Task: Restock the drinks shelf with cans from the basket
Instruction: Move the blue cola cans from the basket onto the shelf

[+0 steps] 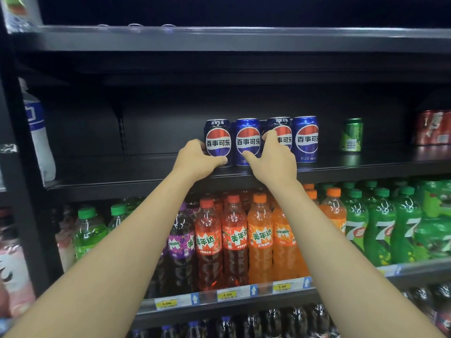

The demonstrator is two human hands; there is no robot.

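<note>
Several blue Pepsi cans stand in a row on the black drinks shelf (122,184). My left hand (199,158) grips the leftmost can (218,139) from its left side, thumb under its base edge. My right hand (273,157) grips the third can (280,132), thumb across the front of the second can (247,140). A fourth can (306,139) stands free at the right end. More cans show behind this row. The basket is out of view.
A lone green can (351,135) and red cans (433,128) stand farther right on the same shelf. A white bottle (40,137) is at the left. Below are rows of Mirinda bottles (234,237) and green 7Up bottles (380,228). The upper shelf (219,37) overhangs.
</note>
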